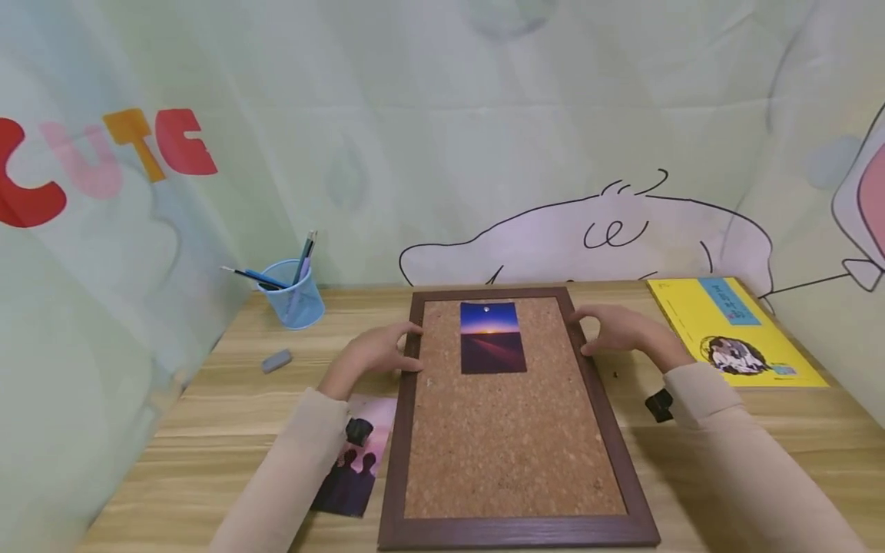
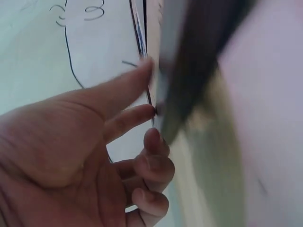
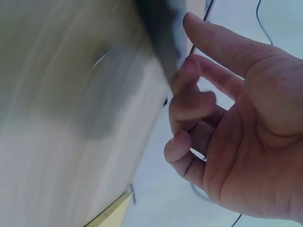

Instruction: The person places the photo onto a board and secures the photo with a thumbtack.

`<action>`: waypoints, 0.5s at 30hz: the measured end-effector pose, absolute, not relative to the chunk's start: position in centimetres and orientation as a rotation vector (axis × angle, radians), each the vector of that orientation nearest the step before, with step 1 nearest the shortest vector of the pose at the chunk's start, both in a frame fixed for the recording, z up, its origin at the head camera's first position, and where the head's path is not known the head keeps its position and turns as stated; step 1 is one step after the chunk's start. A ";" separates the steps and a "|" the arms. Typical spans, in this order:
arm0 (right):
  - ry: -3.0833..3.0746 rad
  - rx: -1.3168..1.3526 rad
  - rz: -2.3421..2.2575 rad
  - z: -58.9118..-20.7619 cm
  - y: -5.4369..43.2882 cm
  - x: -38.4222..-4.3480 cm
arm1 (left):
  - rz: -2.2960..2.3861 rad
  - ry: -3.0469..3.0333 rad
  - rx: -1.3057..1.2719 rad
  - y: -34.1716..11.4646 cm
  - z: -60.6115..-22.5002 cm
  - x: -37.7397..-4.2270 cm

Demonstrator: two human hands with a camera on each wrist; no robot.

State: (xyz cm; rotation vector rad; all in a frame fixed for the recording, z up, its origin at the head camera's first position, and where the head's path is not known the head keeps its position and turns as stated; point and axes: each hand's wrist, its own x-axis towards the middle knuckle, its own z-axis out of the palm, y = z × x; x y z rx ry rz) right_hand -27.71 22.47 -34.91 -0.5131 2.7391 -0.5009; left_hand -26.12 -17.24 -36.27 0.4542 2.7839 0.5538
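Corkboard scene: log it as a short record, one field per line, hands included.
Board: brown frame, on a wooden table
Left hand: grips the board's left side
Right hand: grips the board's right side
Sunset photo: near the board's top, pin at its upper edge
Loose photo: left of the board, partly hidden by a sleeve
Cup: blue, holds pens
Grey block: nearer than the cup
Book: yellow, right of the board
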 end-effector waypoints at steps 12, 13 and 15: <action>2.665 -0.524 -0.520 -36.0 26.4 -25.9 | 0.521 2.754 0.367 -24.1 -35.8 -21.6; 2.662 -0.528 -0.523 -36.1 26.5 -25.8 | 0.524 2.749 0.370 -24.5 -35.8 -21.4; 2.650 -0.524 -0.544 -36.2 26.6 -25.5 | 0.546 2.733 0.388 -25.3 -35.7 -21.1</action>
